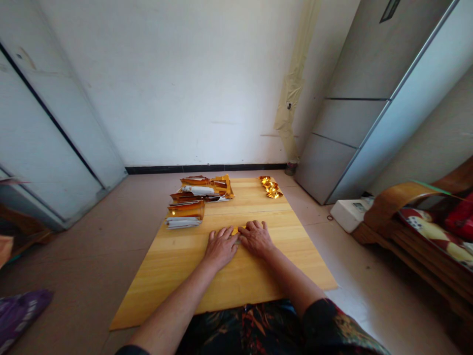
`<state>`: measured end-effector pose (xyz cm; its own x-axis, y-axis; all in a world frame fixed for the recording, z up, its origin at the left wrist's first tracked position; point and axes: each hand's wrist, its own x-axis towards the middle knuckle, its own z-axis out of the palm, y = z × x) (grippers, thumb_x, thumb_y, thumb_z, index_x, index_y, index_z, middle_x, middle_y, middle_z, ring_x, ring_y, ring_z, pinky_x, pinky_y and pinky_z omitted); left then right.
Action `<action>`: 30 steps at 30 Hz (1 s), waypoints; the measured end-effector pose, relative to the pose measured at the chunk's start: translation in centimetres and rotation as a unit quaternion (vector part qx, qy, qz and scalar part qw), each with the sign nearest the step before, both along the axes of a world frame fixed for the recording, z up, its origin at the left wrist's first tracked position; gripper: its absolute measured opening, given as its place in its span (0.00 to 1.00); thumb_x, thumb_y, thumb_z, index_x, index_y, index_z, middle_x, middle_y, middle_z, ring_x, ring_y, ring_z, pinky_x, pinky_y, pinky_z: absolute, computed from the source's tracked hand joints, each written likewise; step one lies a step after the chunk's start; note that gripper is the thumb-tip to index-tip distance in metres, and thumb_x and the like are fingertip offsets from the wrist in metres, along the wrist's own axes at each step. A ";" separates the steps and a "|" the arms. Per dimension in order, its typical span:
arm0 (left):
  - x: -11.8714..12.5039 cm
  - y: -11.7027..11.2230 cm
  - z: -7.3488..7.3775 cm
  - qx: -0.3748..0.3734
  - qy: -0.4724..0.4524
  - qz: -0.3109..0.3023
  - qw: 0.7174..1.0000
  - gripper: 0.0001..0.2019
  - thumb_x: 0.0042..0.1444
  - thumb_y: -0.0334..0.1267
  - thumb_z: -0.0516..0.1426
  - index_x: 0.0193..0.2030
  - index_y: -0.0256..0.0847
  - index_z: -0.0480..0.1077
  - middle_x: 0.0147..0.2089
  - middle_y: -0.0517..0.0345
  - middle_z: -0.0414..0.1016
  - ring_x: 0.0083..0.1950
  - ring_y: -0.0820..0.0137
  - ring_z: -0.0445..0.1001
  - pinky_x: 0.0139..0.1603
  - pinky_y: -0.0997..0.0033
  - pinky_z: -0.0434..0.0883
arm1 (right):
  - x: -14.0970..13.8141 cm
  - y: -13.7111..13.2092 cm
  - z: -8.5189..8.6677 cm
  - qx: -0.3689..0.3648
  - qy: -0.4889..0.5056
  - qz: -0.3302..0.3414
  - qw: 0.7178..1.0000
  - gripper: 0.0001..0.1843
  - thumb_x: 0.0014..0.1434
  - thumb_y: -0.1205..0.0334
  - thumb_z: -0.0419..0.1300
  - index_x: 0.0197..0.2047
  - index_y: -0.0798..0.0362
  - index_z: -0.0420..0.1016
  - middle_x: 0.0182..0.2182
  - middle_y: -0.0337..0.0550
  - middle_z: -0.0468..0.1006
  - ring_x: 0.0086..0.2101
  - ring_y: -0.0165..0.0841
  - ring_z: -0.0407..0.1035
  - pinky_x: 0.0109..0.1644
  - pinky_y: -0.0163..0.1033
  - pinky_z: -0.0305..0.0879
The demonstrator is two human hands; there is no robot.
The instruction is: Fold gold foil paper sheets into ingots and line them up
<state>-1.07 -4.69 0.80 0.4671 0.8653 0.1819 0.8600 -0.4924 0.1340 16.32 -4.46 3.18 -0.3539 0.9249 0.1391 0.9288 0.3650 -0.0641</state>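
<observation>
Both of my hands meet over the middle of the wooden board. Between and partly under them is a small piece of gold foil paper [235, 230], mostly hidden by the fingers. My left hand [222, 246] holds its left side against the board, thumb and forefinger at the paper. From the other side my right hand [256, 238] grips it, with the fingers bent over and the thumb beside the left thumb. Stacks of gold and white paper sheets [185, 214] lie beyond my left hand. Several crumpled or folded shiny gold foil pieces [270, 187] sit at the far right.
The board [177, 281] reaches close to my lap. Behind it stands a white wall [192, 88]. A grey fridge [328, 158] and a wooden seat [402, 212] with a white box [349, 215] are on the right. A purple bag [25, 315] lies on the left floor.
</observation>
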 end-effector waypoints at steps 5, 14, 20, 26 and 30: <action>0.0 0.1 -0.1 -0.008 -0.001 0.006 1.000 0.17 0.58 0.41 0.51 0.54 0.51 0.66 0.64 0.53 0.62 0.64 0.56 0.57 0.59 0.43 0.54 | -0.9 0.4 -0.5 -0.007 0.012 -0.018 1.000 0.18 0.66 0.49 0.44 0.54 0.37 0.67 0.46 0.45 0.69 0.49 0.42 0.58 0.56 0.58 0.46; 0.0 0.1 0.0 -0.016 -0.004 0.007 1.000 0.19 0.58 0.42 0.51 0.57 0.55 0.64 0.65 0.54 0.61 0.64 0.58 0.57 0.59 0.44 0.55 | 1.0 0.4 -0.5 -0.006 0.012 -0.078 0.997 0.16 0.66 0.51 0.45 0.49 0.37 0.71 0.45 0.45 0.70 0.49 0.41 0.59 0.55 0.57 0.47; -0.1 0.3 -0.2 -0.017 -0.004 0.004 1.000 0.20 0.59 0.41 0.51 0.58 0.53 0.63 0.65 0.52 0.61 0.65 0.59 0.58 0.60 0.47 0.54 | 3.2 0.1 -0.6 0.008 0.026 -0.114 0.993 0.16 0.65 0.52 0.46 0.50 0.37 0.72 0.45 0.45 0.71 0.49 0.41 0.60 0.55 0.57 0.48; 0.2 0.3 0.4 -0.008 -0.006 -0.004 1.000 0.18 0.57 0.40 0.53 0.55 0.51 0.66 0.63 0.51 0.64 0.63 0.60 0.60 0.61 0.49 0.54 | 4.7 -0.1 -0.8 0.009 0.050 -0.085 0.995 0.18 0.65 0.56 0.47 0.54 0.42 0.70 0.54 0.47 0.68 0.52 0.41 0.60 0.53 0.50 0.55; 0.5 0.2 0.7 -0.003 -0.004 -0.003 1.000 0.15 0.57 0.40 0.53 0.52 0.50 0.68 0.61 0.50 0.65 0.61 0.59 0.62 0.59 0.50 0.56 | 4.6 0.2 -1.5 0.028 0.075 0.024 0.996 0.24 0.61 0.65 0.51 0.60 0.47 0.64 0.61 0.46 0.62 0.57 0.39 0.55 0.56 0.46 0.54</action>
<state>-0.56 -4.45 1.55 0.4705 0.8637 0.1809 0.8559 -0.4966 0.1446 20.90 -4.28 1.72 -0.3689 0.8966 0.2449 0.8916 0.4158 -0.1791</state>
